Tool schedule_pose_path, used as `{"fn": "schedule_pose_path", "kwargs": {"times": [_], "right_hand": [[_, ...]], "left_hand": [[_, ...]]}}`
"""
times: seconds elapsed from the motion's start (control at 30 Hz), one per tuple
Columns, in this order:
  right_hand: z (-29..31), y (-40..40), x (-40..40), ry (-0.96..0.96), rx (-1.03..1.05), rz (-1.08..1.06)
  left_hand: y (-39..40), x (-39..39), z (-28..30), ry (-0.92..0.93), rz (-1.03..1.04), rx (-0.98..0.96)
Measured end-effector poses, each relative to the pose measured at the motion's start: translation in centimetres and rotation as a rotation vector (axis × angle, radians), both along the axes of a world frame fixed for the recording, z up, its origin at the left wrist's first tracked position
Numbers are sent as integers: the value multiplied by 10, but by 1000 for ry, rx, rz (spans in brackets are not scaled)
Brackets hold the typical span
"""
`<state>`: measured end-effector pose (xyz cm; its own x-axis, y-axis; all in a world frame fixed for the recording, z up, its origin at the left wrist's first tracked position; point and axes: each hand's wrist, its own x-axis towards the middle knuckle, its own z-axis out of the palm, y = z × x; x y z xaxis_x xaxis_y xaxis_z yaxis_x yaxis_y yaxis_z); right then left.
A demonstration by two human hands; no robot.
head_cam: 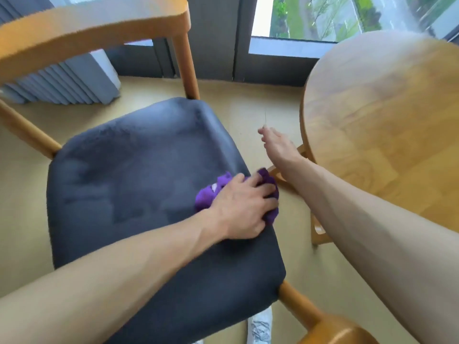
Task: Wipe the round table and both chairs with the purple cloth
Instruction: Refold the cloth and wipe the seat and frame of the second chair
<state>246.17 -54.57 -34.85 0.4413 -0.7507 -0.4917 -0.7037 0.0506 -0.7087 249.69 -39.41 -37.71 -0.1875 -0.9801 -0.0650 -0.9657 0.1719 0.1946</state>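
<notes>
Chair (pixel 139 184), wooden frame, dark seat: nearest item. Left hand (pixel 242 207), fingers (pixel 260 192) pressed down grasping the cloth (pixel 206 196), bunched at the seat's table-side edge, apparently mid-wipe. Right hand (pixel 279 147), beyond the seat's edge, fingers loosely released, holding nothing, likely for balance. Surface (pixel 387 115): round, bare, farthest from seat.

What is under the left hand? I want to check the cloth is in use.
The purple cloth, bunched on the chair's grey seat; the left hand covers its middle.
</notes>
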Motion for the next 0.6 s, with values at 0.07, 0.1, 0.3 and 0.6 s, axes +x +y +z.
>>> {"fn": "schedule_pose_path", "kwargs": {"times": [0.07,0.1,0.3,0.6], "right_hand": [[-1,2,-3,-21,-14,34],[0,3,-3,-33,-28,60],[1,11,-9,-32,-138,215],[10,43,3,93,-149,451]], "left_hand": [[11,23,6,-35,-353,14],[1,47,6,-111,-410,-21],[-69,74,10,-155,683,72],[76,-34,16,46,-512,87]]}}
